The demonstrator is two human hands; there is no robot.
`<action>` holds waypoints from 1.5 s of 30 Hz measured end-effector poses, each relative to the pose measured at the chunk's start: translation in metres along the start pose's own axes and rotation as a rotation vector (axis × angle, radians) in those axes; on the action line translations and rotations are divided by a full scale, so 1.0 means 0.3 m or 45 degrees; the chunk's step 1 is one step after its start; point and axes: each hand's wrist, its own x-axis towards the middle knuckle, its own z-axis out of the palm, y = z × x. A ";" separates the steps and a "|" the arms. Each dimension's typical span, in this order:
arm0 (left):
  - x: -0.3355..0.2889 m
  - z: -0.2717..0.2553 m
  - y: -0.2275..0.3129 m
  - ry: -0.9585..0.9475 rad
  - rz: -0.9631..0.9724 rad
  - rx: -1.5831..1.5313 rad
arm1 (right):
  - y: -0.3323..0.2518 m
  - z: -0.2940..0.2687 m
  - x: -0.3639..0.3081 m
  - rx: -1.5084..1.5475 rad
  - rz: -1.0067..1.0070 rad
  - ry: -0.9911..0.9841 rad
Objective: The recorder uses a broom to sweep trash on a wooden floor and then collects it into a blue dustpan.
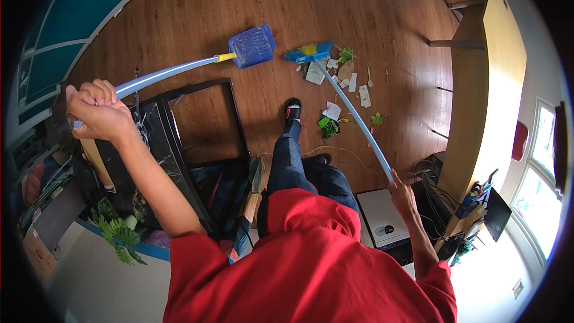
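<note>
My left hand (98, 110), raised at the left, is closed around the handle of a long-handled dustpan. Its blue pan (252, 46), joined to the grey-blue handle by a yellow collar, is at the floor with its wide edge facing right. My right hand (403, 194) grips the upper end of a broom's light blue stick (365, 128). The broom head (309, 52), with blue and yellow bristles, is beside the scattered litter, a short gap right of the pan. Among the litter are white paper scraps (364, 96), green leaves (376, 119), a pale spoon (369, 77) and a green wrapper (328, 127).
A black frame (232, 113) stands left of my legs. At the right is a tall wooden desk (490, 78), with cables (427, 173) near its base. A pale box-like device (385, 218) sits beside my right arm. A thin cord (353, 152) crosses the floor near my feet.
</note>
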 end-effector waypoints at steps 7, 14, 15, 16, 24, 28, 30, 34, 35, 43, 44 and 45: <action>-0.070 -0.003 -0.039 -0.068 -0.061 -0.026 | -0.008 -0.126 -0.133 0.690 0.193 0.182; -0.113 0.017 -0.063 -0.166 -0.084 -0.017 | 0.163 -0.308 0.107 0.643 0.455 0.310; -0.120 0.016 -0.066 -0.144 -0.105 -0.044 | 0.196 -0.316 0.151 0.651 0.444 0.299; -0.128 0.013 -0.069 -0.147 -0.149 -0.037 | 0.225 -0.317 0.199 0.551 0.348 0.374; -0.167 0.008 -0.130 -0.241 -0.291 -0.060 | 0.068 -0.120 0.529 0.192 0.371 0.270; -0.202 0.014 -0.138 -0.269 -0.372 -0.106 | -0.200 -0.060 0.373 0.509 0.488 0.079; -0.216 0.013 -0.138 -0.292 -0.381 -0.126 | -0.330 -0.074 0.265 0.585 0.385 0.027; -0.234 0.010 -0.135 -0.350 -0.436 -0.162 | -0.545 -0.121 0.102 0.482 0.170 -0.026; -0.238 0.013 -0.133 -0.328 -0.431 -0.167 | -0.582 -0.131 0.069 0.347 0.111 0.020; -0.336 0.029 -0.075 -0.267 -0.365 -0.128 | -0.658 -0.132 -0.126 0.532 -0.113 -0.101; -0.352 0.020 -0.065 -0.327 -0.336 -0.120 | -0.647 -0.123 -0.153 0.566 -0.127 -0.109; -0.364 0.007 -0.060 -0.387 -0.306 -0.111 | -0.633 -0.114 -0.179 0.565 -0.101 -0.089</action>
